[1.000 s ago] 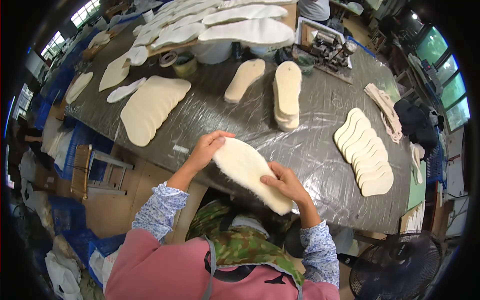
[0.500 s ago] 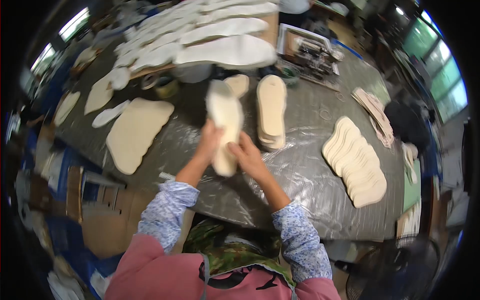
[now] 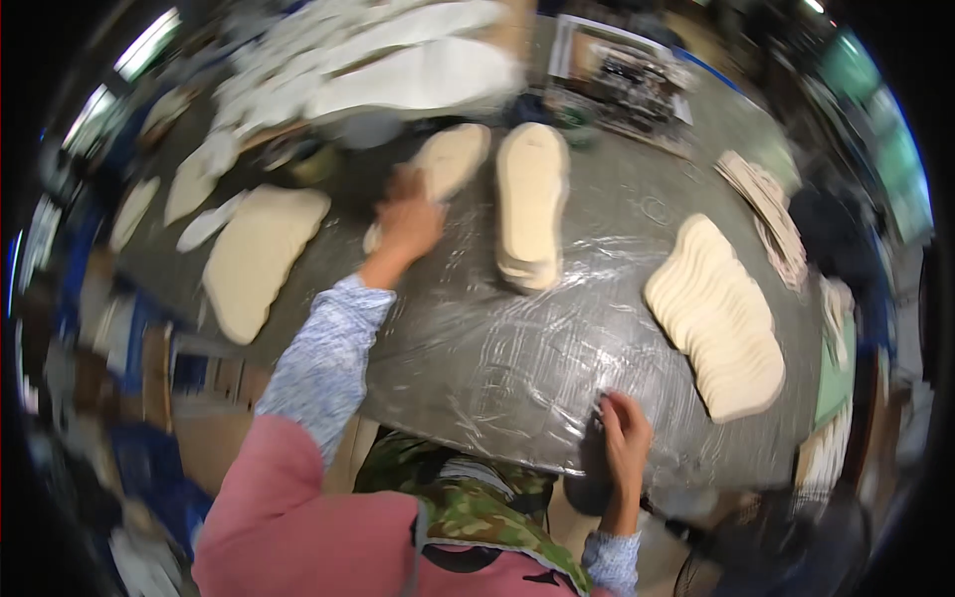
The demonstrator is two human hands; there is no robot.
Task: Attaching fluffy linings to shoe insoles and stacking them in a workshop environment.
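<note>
My left hand (image 3: 408, 221), smeared by motion, grips the middle of a cream insole (image 3: 456, 159) slanting across the dark table. The insole's far end shows beyond my fingers and a sliver of its near end beside my wrist. My right hand (image 3: 627, 433) is apart from it, by the table's front edge. Its fingers are curled with the tips near each other; a small dark spot shows at them, too blurred to name. To the right of my left hand lies a neat stack of cream insoles (image 3: 530, 199).
Fanned insoles lie at right (image 3: 716, 323) and left (image 3: 264, 261). White insole pieces (image 3: 418, 80) cover a board at the far side. A framed tray of dark metal parts (image 3: 637, 85) stands behind, pinkish strips (image 3: 764, 214) at far right. Glossy film covers the table (image 3: 477, 368).
My hands have parted. The left has carried the insole slightly left and away from me, tilting it; the right has let go and drawn back toward the front edge. The view has shifted slightly.
</note>
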